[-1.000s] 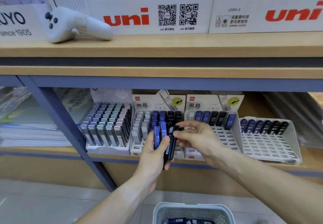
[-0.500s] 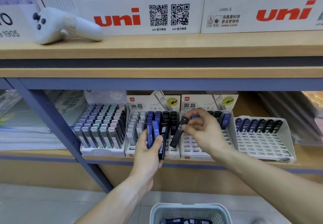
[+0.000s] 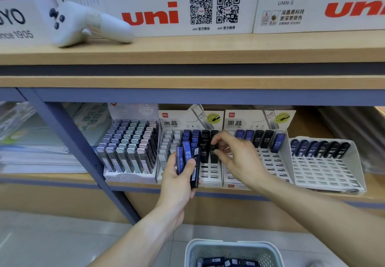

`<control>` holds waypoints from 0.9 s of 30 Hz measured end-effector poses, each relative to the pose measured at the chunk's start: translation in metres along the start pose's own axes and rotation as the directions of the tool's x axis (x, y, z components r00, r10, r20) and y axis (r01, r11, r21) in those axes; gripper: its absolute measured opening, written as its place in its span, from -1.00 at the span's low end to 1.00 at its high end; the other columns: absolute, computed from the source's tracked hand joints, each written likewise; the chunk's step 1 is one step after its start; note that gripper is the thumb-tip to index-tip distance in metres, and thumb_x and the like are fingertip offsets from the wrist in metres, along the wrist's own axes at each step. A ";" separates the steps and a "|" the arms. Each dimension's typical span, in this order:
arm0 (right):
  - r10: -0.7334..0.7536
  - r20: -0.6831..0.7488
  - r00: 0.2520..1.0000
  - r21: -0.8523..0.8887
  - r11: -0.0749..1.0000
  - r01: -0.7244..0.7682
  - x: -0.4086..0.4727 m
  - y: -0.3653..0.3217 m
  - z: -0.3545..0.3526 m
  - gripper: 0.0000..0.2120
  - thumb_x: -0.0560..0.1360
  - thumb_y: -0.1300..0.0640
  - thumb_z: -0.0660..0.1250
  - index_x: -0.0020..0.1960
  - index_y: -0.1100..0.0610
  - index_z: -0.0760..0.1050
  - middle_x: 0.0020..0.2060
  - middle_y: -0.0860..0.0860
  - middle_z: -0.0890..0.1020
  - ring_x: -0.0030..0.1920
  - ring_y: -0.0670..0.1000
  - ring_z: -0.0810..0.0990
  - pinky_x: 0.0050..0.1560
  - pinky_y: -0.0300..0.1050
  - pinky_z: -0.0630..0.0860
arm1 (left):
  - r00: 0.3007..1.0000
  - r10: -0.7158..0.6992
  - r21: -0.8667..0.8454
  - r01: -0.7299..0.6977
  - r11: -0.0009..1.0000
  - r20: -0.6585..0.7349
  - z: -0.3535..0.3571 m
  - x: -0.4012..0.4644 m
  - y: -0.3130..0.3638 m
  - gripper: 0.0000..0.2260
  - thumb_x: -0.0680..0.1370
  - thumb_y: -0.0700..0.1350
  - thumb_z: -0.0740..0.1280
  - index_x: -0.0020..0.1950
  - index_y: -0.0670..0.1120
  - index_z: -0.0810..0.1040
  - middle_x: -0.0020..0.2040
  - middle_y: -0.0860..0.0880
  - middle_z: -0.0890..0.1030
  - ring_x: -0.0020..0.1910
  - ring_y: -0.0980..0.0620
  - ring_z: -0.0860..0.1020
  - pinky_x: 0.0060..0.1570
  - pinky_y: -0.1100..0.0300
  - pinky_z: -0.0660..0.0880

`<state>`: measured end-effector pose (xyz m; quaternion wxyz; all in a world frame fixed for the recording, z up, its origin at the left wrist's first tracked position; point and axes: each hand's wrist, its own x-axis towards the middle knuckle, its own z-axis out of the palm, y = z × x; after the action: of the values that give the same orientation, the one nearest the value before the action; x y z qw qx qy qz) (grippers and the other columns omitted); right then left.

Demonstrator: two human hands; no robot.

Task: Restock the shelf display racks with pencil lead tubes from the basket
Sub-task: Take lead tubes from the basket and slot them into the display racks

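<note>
My left hand (image 3: 177, 180) grips a small bunch of blue and black lead tubes (image 3: 188, 158) upright in front of the middle rack (image 3: 210, 180). My right hand (image 3: 237, 158) pinches the top of a black lead tube (image 3: 213, 154) that stands in a slot at that rack's right side. Beside it, the right-hand rack (image 3: 268, 166) carries a back row of blue and black tubes. A grey mesh basket (image 3: 233, 248) with more tubes inside sits on the floor at the bottom of the view.
A full rack of pastel tubes (image 3: 129, 148) stands to the left, a slanted white rack (image 3: 325, 169) with one row to the far right. A blue shelf post (image 3: 83, 158) runs diagonally at left. A white controller (image 3: 87, 23) lies on the upper shelf.
My right hand took a black tube from the bunch in my left hand, carried it up and over, and lowered it into a slot of the middle rack.
</note>
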<state>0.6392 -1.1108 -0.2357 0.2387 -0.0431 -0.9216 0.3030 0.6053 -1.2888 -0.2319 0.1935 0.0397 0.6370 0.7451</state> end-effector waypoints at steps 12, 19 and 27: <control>0.241 -0.038 0.970 0.175 0.957 -0.231 0.004 -0.016 -0.003 -0.90 0.56 0.11 0.41 0.07 -0.03 0.59 -0.13 -0.11 0.62 -0.22 -0.11 0.60 -0.16 -0.17 0.56 | 0.998 -0.020 0.015 0.019 1.000 0.059 0.003 -0.002 -0.001 -0.81 0.67 -0.09 0.32 0.21 0.20 0.55 -0.15 0.05 0.68 -0.23 0.04 0.61 -0.44 0.22 0.36; 0.345 0.388 0.855 0.649 0.556 -0.519 -0.011 -0.025 -0.012 -0.72 0.57 0.37 0.36 0.22 0.13 0.59 -0.10 0.12 0.74 -0.19 0.01 0.68 -0.19 -0.16 0.57 | 0.986 -0.052 -0.006 0.054 0.999 0.157 0.005 -0.002 -0.008 -0.78 0.65 -0.10 0.34 0.28 0.10 0.56 0.01 -0.22 0.67 -0.23 -0.11 0.51 -0.58 0.22 0.24; 0.391 0.402 0.828 0.717 0.428 -0.551 -0.015 -0.026 -0.020 -0.71 0.50 0.30 0.48 0.19 0.19 0.56 -0.09 0.17 0.73 -0.17 0.05 0.68 -0.16 -0.14 0.56 | 0.975 -0.099 -0.034 0.108 0.994 0.198 0.004 -0.007 -0.005 -0.84 0.67 -0.11 0.30 0.24 0.03 0.56 -0.07 -0.15 0.70 -0.30 -0.03 0.58 -0.61 0.25 0.23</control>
<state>0.6629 -1.1245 -0.2127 0.0549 -0.1592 -0.6451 0.7453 0.6138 -1.2865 -0.2350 0.2948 0.0756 0.5994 0.7403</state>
